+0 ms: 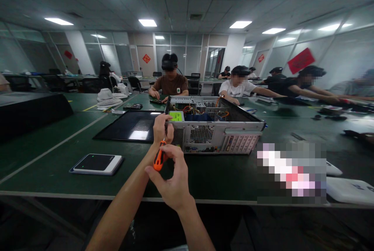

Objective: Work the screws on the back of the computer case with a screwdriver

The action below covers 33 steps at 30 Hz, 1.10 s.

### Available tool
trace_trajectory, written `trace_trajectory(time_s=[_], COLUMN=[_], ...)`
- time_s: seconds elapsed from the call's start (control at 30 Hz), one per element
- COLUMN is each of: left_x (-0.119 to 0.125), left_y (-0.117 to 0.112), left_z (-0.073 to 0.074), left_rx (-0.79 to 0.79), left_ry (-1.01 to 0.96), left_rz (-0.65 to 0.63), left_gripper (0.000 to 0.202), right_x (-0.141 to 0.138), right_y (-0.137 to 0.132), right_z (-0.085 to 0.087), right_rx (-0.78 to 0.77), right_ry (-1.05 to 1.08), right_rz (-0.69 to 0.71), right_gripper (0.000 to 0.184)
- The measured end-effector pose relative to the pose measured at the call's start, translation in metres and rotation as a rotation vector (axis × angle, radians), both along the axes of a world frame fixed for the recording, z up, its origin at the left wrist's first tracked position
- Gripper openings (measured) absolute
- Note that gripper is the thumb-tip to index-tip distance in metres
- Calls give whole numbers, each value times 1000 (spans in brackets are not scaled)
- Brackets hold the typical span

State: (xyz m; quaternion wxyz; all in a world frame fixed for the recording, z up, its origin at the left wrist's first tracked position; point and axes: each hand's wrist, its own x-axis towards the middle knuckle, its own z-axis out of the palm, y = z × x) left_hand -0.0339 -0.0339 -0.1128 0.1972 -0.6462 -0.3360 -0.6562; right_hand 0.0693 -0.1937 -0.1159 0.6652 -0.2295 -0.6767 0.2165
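Note:
An orange and black screwdriver is held in my right hand, thumb and fingers closed around its handle. Its shaft points up and away toward the left rear corner of an opened computer case. At that corner my left hand has its fingers curled over the metal edge, close to the screwdriver's tip. The tip itself is hidden by the left hand. The case lies on its side with its back panel facing me. Inside, a bright green label and coloured wires show.
A black side panel lies left of the case. Nearer me are a white and black device and, at right, a white object. White fans stand farther back. Several people work around the green table.

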Motion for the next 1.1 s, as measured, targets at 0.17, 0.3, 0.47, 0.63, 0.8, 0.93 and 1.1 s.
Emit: trace_trajectory(time_s=[0.17, 0.3, 0.47, 0.63, 0.8, 0.93, 1.1], left_x=[-2, 1, 1, 1, 1, 0, -4], left_y=[2, 1, -1, 0, -1, 2, 7], left_z=[-2, 1, 1, 2, 4, 2, -2], left_rx=[17, 56, 50, 17, 69, 33, 1], left_ry=[16, 20, 26, 46, 50, 71, 84], left_rz=[23, -3, 7, 41, 21, 65, 59], left_gripper=[24, 23, 18, 13, 17, 18, 18], right_x=[2, 4, 7, 11, 10, 10, 12], right_y=[1, 1, -1, -5, -5, -6, -12], right_z=[-1, -1, 0, 3, 7, 7, 6], right_rx=[21, 32, 39, 37, 41, 11, -8], right_ry=[-63, -114, -115, -208, -149, -145, -18], right_rz=[-44, 34, 114, 66, 160, 155, 164], right_gripper=[27, 42, 42, 34, 37, 26, 24])
